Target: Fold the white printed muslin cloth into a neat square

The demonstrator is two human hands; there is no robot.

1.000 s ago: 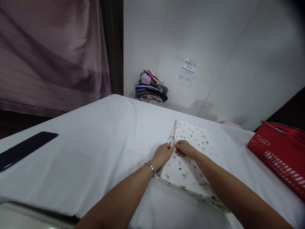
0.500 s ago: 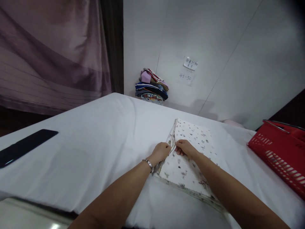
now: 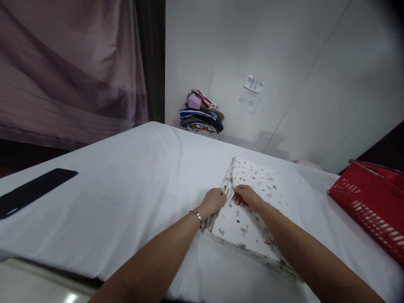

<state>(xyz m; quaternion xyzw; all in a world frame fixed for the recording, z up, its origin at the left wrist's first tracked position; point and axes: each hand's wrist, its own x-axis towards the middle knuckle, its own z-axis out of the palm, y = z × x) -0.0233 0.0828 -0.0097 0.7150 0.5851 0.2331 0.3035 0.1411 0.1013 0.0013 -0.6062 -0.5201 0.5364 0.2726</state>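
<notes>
A folded white cloth [image 3: 252,227] with small printed plants and birds lies in several layers on the white-covered table. My left hand [image 3: 214,199], with a silver bracelet at the wrist, is closed on the layered left edge of the cloth. Right beside it, my right hand [image 3: 248,196] pinches the top layer near that same edge and raises it slightly. The fingertips of my left hand are partly hidden behind its knuckles. Which layers each hand grips cannot be made out fully.
A red plastic basket [image 3: 368,202] stands at the right. Folded clothes [image 3: 202,113] are piled at the far edge against the wall, near paper notes [image 3: 251,92]. A dark flat object [image 3: 34,191] lies at the left on the white sheet [image 3: 126,181].
Both hands stay almost in place at the cloth's left edge. The right hand's pinch has shifted very slightly to the right, and the view has moved a little.
</notes>
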